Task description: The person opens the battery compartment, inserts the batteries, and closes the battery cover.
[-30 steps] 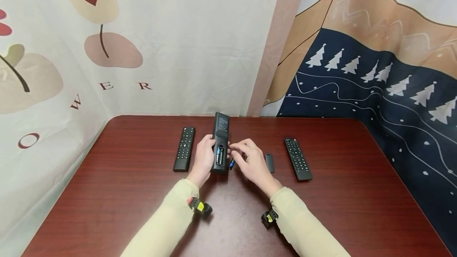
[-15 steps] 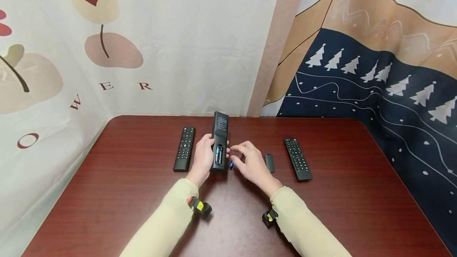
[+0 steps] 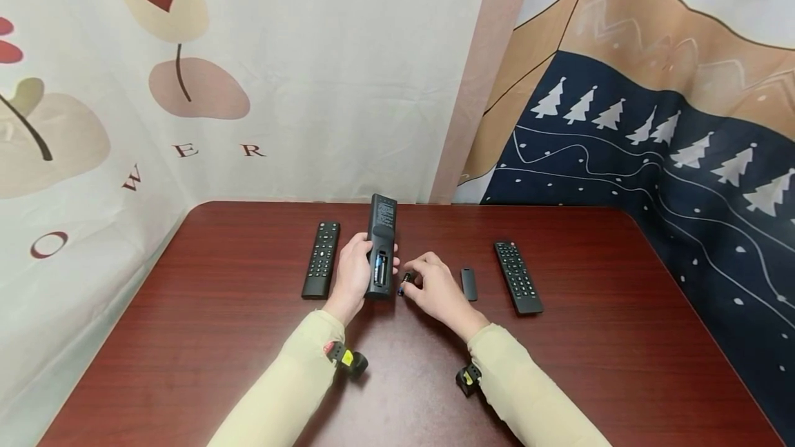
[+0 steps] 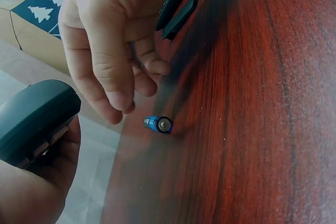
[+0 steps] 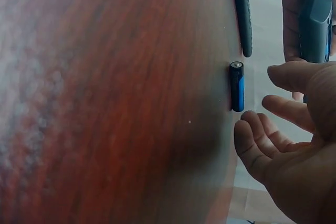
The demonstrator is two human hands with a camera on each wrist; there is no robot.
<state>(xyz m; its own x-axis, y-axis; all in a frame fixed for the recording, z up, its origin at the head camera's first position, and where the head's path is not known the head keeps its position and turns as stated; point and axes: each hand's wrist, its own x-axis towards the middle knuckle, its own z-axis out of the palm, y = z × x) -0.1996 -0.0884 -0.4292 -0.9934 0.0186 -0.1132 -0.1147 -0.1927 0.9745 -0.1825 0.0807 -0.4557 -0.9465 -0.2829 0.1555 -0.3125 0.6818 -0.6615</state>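
Note:
My left hand (image 3: 352,271) grips a black remote control (image 3: 382,219), back side up, with its battery compartment open. A battery (image 3: 378,270) shows inside that compartment. Just to the right, a loose blue-and-black battery (image 5: 237,87) lies on the table. My right hand (image 3: 437,288) is close by it, thumb and fingers parted; in the right wrist view a gap shows between the fingertips and the battery. From the left wrist view, the same battery (image 4: 158,124) points one end at the camera, below the right hand's fingers (image 4: 119,98).
A small dark battery cover (image 3: 468,284) lies right of my right hand. One remote control (image 3: 321,261) lies buttons up on the left, another (image 3: 518,278) on the right. The brown table (image 3: 186,343) ends at a curtain (image 3: 323,88) behind.
My right hand has dipped slightly, its thumb and fingertips coming down to the loose battery. The left hand and its remote have shifted a touch left.

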